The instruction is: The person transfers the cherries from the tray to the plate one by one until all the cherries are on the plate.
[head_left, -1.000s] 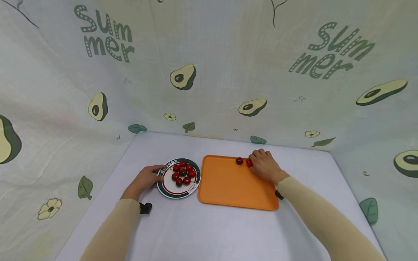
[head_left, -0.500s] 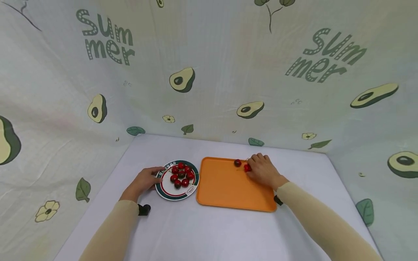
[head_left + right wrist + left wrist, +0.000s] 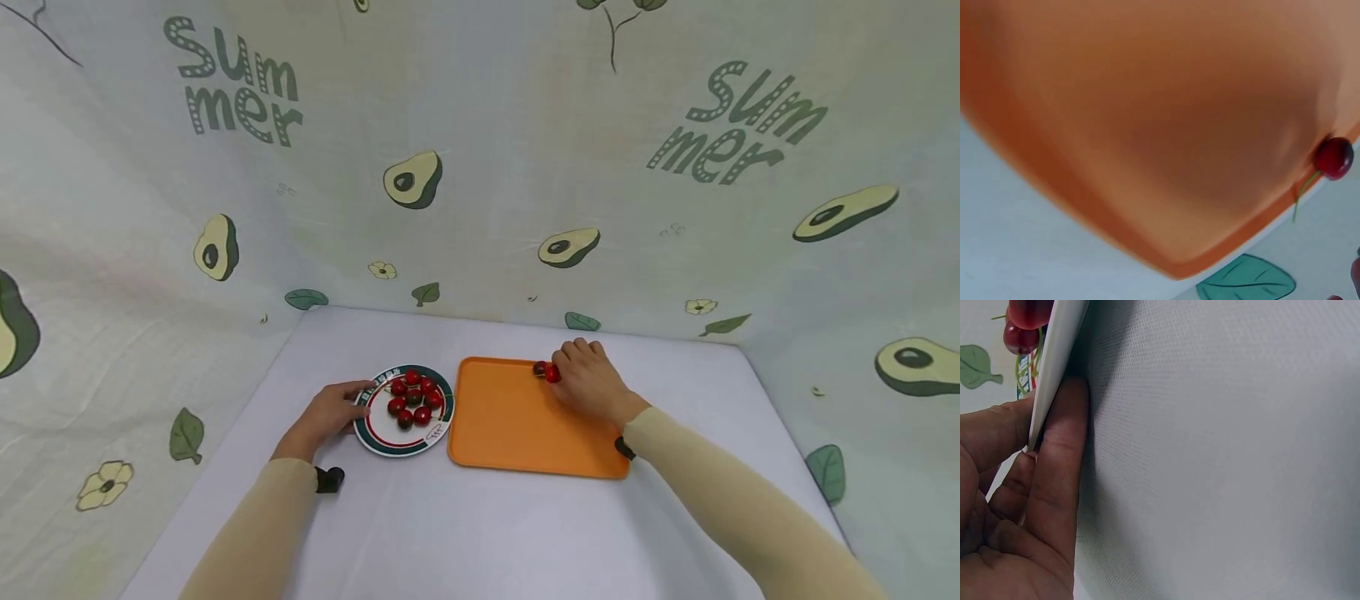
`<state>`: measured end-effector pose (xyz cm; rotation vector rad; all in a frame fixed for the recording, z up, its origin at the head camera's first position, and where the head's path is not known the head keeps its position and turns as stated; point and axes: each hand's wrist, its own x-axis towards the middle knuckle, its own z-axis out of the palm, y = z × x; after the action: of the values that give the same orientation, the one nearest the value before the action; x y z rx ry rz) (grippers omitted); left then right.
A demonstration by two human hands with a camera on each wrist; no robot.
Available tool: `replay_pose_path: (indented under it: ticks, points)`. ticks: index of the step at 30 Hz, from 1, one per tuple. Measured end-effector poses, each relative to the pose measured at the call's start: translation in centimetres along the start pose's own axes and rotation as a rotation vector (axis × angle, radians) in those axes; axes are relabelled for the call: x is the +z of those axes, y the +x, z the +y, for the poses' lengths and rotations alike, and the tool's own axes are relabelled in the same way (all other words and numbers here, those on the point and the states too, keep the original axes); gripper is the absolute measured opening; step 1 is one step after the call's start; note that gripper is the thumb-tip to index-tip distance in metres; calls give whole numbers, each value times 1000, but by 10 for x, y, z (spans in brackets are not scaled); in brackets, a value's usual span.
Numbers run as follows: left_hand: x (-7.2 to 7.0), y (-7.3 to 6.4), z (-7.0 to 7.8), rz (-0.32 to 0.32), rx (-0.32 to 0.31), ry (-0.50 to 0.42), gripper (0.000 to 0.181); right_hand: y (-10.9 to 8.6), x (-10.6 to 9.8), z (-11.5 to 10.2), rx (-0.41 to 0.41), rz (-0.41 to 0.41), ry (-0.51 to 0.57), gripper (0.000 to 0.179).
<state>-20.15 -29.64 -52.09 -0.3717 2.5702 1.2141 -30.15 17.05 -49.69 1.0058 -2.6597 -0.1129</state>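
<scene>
My left hand point(image 3: 330, 414) grips the left rim of a round plate point(image 3: 384, 444) with a green-and-red border. In the left wrist view the thumb lies over the plate's white edge point(image 3: 1054, 375), with fingers beneath it. Several dark red cherries point(image 3: 413, 397) lie on the plate. Over the far right part of an orange tray point(image 3: 498, 417), my right hand point(image 3: 591, 379) holds a bright red cherry point(image 3: 552, 373) at its fingertips. A darker cherry point(image 3: 539, 367) is close beside it near the far rim. The right wrist view shows a cherry with a green stem point(image 3: 1334, 157) overlapping the tray's rim.
Plate and tray stand side by side on a white table point(image 3: 480, 533). A cloth backdrop point(image 3: 480, 167) printed with avocados, leaves and "summer" rises behind the table and along its sides.
My right hand has moved a little left along the tray with the bright red cherry, closer to the darker cherry. The left hand keeps its grip on the plate. The head view has shifted slightly.
</scene>
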Motion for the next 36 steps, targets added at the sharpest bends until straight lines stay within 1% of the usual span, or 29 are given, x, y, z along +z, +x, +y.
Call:
replay_pose_path:
  ticks: [7, 13, 19, 23, 26, 30, 32, 34, 36]
  points:
    - [-2, 0, 0, 0, -9, -20, 55, 13, -7, -23, -58, 46, 2, 38]
    - [-3, -2, 1, -4, -16, -33, 55, 27, -12, -50, -115, 35, 19, 35]
    - [-2, 1, 1, 5, -1, -34, 54, 46, -11, -86, -172, 18, 45, 34]
    - [0, 3, -2, 0, -26, -27, 54, 59, -13, -113, -224, 11, 69, 35]
    - [0, 5, -3, -1, -36, -25, 54, 66, -15, -132, -256, 8, 48, 35]
    - [-1, 8, -4, 10, -28, -29, 54, 71, -14, -152, -289, -36, -3, 37]
    - [-1, 9, -4, 9, -31, -34, 54, 73, -14, -160, -302, -67, -11, 40]
    - [-1, 8, -4, 3, -28, -42, 54, 75, -12, -166, -302, -93, -15, 43]
    - [-2, 7, -2, 1, -22, -47, 54, 78, -11, -169, -293, -102, -25, 45]
